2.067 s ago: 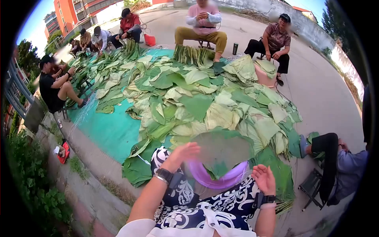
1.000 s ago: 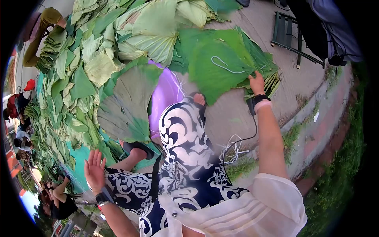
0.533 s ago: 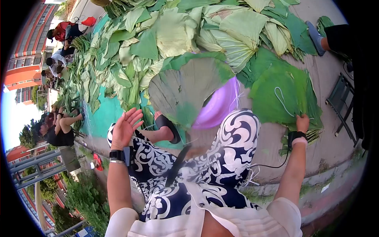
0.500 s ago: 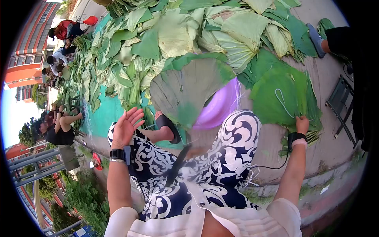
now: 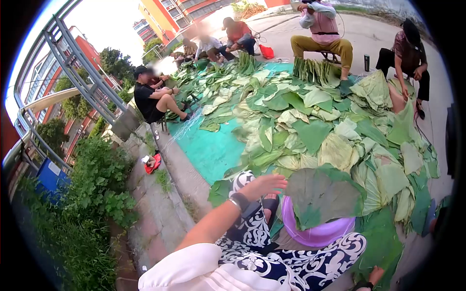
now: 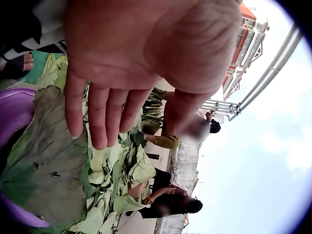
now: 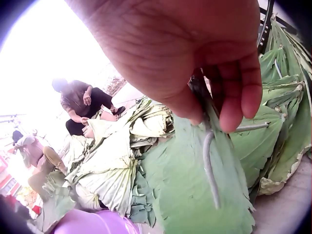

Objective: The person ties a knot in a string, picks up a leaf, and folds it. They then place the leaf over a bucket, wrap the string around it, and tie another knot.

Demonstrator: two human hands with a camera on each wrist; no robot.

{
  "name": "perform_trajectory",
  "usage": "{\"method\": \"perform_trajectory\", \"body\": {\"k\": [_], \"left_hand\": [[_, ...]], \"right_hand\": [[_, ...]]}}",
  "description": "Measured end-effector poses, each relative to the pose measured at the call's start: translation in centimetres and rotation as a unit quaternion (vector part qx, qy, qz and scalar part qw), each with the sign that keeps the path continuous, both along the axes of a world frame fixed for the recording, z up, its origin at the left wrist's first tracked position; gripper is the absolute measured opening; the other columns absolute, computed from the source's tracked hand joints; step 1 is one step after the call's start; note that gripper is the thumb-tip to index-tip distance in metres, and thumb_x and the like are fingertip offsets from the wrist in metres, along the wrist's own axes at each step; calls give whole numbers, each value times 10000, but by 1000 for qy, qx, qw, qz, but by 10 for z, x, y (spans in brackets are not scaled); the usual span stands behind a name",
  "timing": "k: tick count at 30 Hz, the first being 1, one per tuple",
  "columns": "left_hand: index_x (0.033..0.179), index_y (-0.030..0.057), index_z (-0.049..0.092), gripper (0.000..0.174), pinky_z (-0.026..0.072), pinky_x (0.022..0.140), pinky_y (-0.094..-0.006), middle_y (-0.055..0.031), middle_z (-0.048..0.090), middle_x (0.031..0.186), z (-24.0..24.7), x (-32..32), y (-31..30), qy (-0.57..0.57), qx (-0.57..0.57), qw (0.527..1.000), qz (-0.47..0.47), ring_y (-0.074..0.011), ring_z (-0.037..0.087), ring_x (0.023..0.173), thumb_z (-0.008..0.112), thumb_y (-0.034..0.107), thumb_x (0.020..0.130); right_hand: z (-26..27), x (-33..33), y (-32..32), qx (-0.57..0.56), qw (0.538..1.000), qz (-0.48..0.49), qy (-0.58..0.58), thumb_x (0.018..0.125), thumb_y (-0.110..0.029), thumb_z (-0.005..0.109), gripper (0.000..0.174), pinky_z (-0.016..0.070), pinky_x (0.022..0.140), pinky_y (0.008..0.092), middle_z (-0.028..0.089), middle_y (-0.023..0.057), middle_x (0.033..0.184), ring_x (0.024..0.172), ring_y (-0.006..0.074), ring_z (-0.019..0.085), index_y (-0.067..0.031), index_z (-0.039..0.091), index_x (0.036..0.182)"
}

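My left hand (image 5: 264, 185) hovers by the purple basin (image 5: 318, 236), its fingers (image 6: 100, 114) straight and nothing in them. Over the basin lies a large, round lotus leaf (image 5: 323, 196), grey-brown in the middle with green edges. Low at the right of the head view, my right hand (image 5: 376, 275) is beside a pile of green lotus leaves. From the right wrist, that hand (image 7: 195, 63) is seen pinching the top lotus leaf (image 7: 195, 175) near its centre, where a pale cut stem (image 7: 210, 170) hangs down. More leaves (image 7: 278, 122) with short stems fan out beyond the fingers.
A broad heap of lotus leaves (image 5: 310, 131) covers a teal ground sheet (image 5: 213, 155). Several people sit around it on low stools, including one in pink (image 5: 323, 29). At left are a kerb, bushes (image 5: 73, 199) and a metal railing (image 5: 73, 63).
My head view has swung about and now faces further left. My right hand went from empty to gripping a leaf on the right-hand pile. The left hand has stayed empty beside the basin.
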State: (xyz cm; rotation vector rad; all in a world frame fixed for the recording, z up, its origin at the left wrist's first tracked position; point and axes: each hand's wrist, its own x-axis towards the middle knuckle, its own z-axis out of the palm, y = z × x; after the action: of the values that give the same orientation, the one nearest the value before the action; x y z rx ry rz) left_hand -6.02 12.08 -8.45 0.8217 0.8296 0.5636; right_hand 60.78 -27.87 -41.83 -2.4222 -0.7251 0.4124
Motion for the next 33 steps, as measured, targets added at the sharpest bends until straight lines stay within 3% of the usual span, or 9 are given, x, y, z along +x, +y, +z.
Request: {"method": "perform_trajectory", "body": {"k": [3,6,9,12,15,18,21,26,33], "left_hand": [[1373,25,440,504,399,1038,-401,-131,509,1381,2,-14,-2,-11,11,1000,3,-239,484,1276,433,373,1009],[1371,30,442,507,411,1019,-381,-117,524,1363,8,-25,-8,-24,18,999,12,-219,510,1241,438,382,1007],[1370,32,441,510,426,997,-359,-104,537,1346,4,-38,-10,-52,25,998,14,-202,523,1219,434,392,1009],[1385,32,434,510,408,1019,-384,-115,517,1376,-1,-51,-9,-75,24,997,19,-220,505,1249,430,375,1008],[1388,33,433,515,407,1020,-378,-113,519,1373,0,-58,-10,-88,30,995,32,-216,505,1246,425,380,1008],[1407,25,409,544,392,1042,-387,-127,497,1398,32,-58,-22,-82,19,996,17,-231,481,1277,420,393,1006],[1416,-11,377,560,352,1083,-435,-176,465,1420,26,-61,-17,-88,21,996,27,-282,458,1303,411,369,1006],[1372,-10,433,533,377,1065,-427,-177,507,1374,25,-69,-16,-117,34,992,43,-278,498,1261,414,375,1004],[1367,-25,433,540,410,1039,-421,-183,524,1350,15,-70,-11,-128,44,989,60,-277,520,1228,414,379,1007]], "right_hand": [[-22,45,28,31,999,22,-21,864,-114,597,249,388,481,416,518,153,623,544,243,446,102,530,762],[23,45,70,54,997,-37,25,910,-158,582,265,353,397,361,507,99,594,490,200,441,62,561,763],[76,44,103,73,982,-72,156,945,-223,569,279,360,364,312,502,65,583,436,148,442,20,593,810],[112,49,128,137,982,-48,118,954,-278,566,275,370,350,284,514,43,590,412,123,459,-28,606,845],[216,-22,161,173,968,-112,144,946,-304,580,270,376,374,265,544,29,609,444,110,489,-53,619,855],[275,-60,182,236,956,-88,151,919,-343,633,275,416,418,212,566,-5,669,498,81,526,-69,657,916],[331,-106,206,326,918,-100,203,904,-290,665,290,471,449,241,593,10,739,519,107,575,-28,618,1020],[392,-168,246,417,866,-60,269,903,-252,675,264,502,526,252,588,13,786,607,125,603,-29,616,1031],[425,-247,286,511,778,-14,365,908,-194,669,226,532,684,297,605,37,868,756,161,623,-19,608,1036]]}}
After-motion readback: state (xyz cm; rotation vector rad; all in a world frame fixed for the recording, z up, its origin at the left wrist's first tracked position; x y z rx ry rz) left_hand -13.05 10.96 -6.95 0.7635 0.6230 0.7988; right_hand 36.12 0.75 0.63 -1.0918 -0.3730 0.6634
